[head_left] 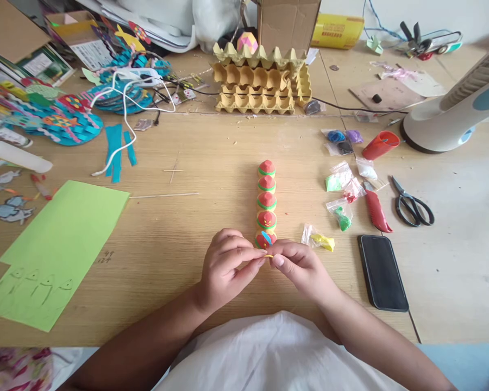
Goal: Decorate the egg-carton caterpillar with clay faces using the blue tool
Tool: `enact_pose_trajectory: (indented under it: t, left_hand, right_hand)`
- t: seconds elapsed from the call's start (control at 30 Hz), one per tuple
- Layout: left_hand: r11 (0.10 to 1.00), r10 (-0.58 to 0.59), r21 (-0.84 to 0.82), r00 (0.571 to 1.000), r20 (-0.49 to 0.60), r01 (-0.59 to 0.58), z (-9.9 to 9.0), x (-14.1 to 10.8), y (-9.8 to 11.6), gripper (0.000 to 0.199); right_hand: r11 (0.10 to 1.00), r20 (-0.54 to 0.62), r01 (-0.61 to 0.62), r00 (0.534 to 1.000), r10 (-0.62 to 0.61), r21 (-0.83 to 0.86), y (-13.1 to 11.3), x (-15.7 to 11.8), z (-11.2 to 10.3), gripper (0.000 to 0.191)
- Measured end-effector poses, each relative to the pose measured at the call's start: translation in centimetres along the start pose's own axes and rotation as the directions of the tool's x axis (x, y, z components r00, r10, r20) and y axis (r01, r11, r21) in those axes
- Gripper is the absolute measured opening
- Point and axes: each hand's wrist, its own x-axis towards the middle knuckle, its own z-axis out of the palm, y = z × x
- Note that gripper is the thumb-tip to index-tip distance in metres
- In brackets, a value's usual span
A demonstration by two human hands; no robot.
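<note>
Between the fingertips of my left hand (230, 263) and my right hand (299, 265) is a thin yellow strip of clay (269, 256). Both hands are closed in a pinch, one at each end of it. Just beyond my fingers stands a row of egg-carton cups (266, 201), covered in red with green bands round the lower edges. The nearest cup (264, 239) carries a blue piece and is partly hidden by my fingers. Yellow marks show on the cup behind it. A small bag with yellow clay (323, 241) lies to the right of my right hand.
Right of the row lie several bags of coloured clay (343, 217), a red cutter (378, 209), black-handled scissors (413, 203) and a phone (383, 272). Green paper (65, 244) lies left. Egg cartons (255, 100) stand at the back, a white fan (444, 119) far right.
</note>
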Motion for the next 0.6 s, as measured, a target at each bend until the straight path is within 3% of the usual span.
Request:
enact_pose_trajectory:
  t: [0.2, 0.43, 0.6]
  left_hand:
    - [1.000, 0.018, -0.024, 1.000, 0.004, -0.018, -0.1, -0.1, -0.3, 0.019]
    - [0.966, -0.085, -0.238, 0.992, 0.090, 0.105, -0.3, -0.1, -1.0, 0.018]
    - [0.964, -0.044, -0.258, 0.993, 0.106, 0.070, -0.3, 0.1, -1.0, 0.016]
  right_hand:
    - [0.984, -0.081, -0.093, 0.991, 0.106, 0.150, 0.4, 0.0, 0.0, 0.017]
    - [0.987, -0.059, -0.080, 0.994, 0.089, 0.137, 0.4, 0.0, -0.1, 0.018]
    - [0.985, -0.045, -0.074, 0.996, 0.081, 0.153, 0.2, 0.0, -0.1, 0.017]
